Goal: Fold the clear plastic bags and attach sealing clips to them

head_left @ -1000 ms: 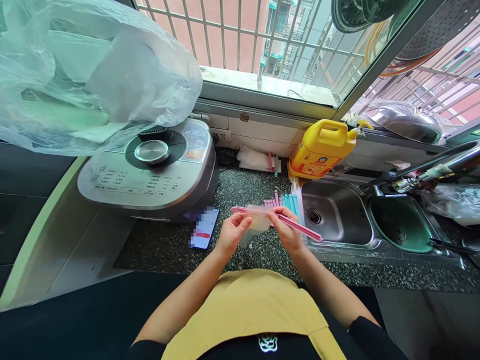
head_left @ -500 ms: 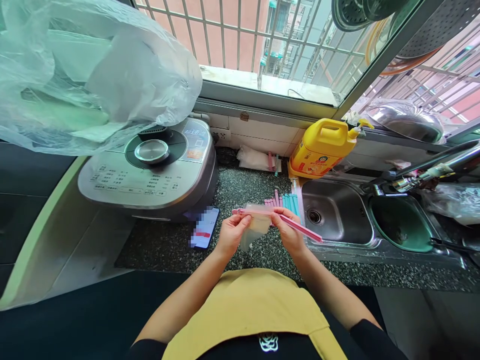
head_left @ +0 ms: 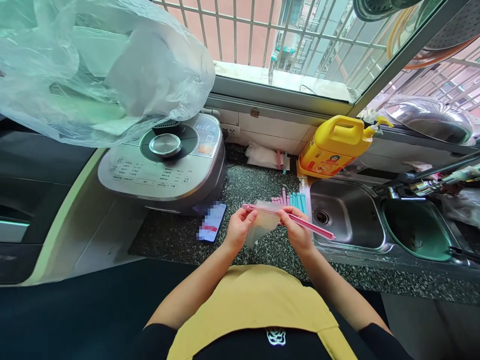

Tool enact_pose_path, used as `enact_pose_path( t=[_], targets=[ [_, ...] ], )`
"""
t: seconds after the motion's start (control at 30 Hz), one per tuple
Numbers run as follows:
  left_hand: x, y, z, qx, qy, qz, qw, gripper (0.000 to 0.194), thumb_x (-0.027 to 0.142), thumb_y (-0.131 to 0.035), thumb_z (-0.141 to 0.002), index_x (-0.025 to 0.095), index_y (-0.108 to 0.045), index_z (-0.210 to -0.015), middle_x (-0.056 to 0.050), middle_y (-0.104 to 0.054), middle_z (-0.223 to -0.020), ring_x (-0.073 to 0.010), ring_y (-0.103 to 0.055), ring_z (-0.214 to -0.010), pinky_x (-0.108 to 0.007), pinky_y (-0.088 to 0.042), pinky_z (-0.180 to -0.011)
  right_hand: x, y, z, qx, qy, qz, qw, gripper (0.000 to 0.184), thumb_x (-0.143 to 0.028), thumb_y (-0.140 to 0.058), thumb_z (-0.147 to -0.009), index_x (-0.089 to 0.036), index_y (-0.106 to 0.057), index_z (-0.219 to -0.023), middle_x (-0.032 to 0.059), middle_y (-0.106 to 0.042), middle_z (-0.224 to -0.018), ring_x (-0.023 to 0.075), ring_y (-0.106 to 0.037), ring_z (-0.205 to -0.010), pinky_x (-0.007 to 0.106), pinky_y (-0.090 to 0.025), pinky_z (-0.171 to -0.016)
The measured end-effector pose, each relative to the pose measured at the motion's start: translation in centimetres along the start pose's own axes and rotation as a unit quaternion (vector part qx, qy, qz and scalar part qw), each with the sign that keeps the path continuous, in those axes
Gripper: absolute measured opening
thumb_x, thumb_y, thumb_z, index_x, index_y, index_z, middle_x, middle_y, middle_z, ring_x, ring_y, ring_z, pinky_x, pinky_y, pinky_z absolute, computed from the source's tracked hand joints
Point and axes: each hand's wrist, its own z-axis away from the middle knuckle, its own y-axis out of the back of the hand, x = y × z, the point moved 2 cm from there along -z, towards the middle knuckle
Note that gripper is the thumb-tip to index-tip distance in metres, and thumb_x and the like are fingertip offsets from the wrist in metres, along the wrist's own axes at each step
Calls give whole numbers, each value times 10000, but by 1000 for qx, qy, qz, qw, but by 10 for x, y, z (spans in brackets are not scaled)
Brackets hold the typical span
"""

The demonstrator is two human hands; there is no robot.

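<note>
Over the counter, a pink bag-sealing clip (head_left: pixel 317 229) lies along the top of a small translucent plastic bag (head_left: pixel 260 231). My left hand (head_left: pixel 237 230) pinches the clip's left end and the bag's edge between thumb and fingers. Further right, my right hand (head_left: pixel 299 234) is closed around the clip's middle at the bag's other side. The clip's free end sticks out past that hand toward the sink. Behind my hands, several pink clips (head_left: pixel 284 196) and teal clips (head_left: pixel 298 201) lie side by side on the counter.
A rice cooker (head_left: pixel 161 175) stands left, below a large plastic bag (head_left: pixel 165 65). A phone (head_left: pixel 213 222) lies on the granite counter (head_left: pixel 172 240). Ahead are a wrapped white packet (head_left: pixel 262 156) and a yellow jug (head_left: pixel 333 147). The sink (head_left: pixel 347 215) and a green basin (head_left: pixel 416 232) are right.
The camera view has turned slightly left, so the scene sits further right. Both hands keep their hold on the clip and bag, with little visible change between them.
</note>
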Motion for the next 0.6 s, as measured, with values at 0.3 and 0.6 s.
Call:
enact_pose_path(
  t=[0.3,0.6],
  targets=[
    [9,-1,-4,63,33,76,995,311,340,-834,-417,139,-666,-585,17,-657,-563,-84,-557,-521,-212,-461,-584,-17,4,-9,-120,50,37,991,261,-373,-677,-725,-203,-611,-912,-4,-631,-727,109,-565,-586,232,-458,-539],
    [21,-4,-2,63,59,144,986,324,316,-858,-364,139,-683,-571,7,-681,-567,-82,-594,-527,-198,-488,-581,-17,20,-5,-80,265,91,957,233,-295,-595,-826,-230,-653,-1042,73,-699,-948,167,-662,-699,321,-555,-627]
  ],
)
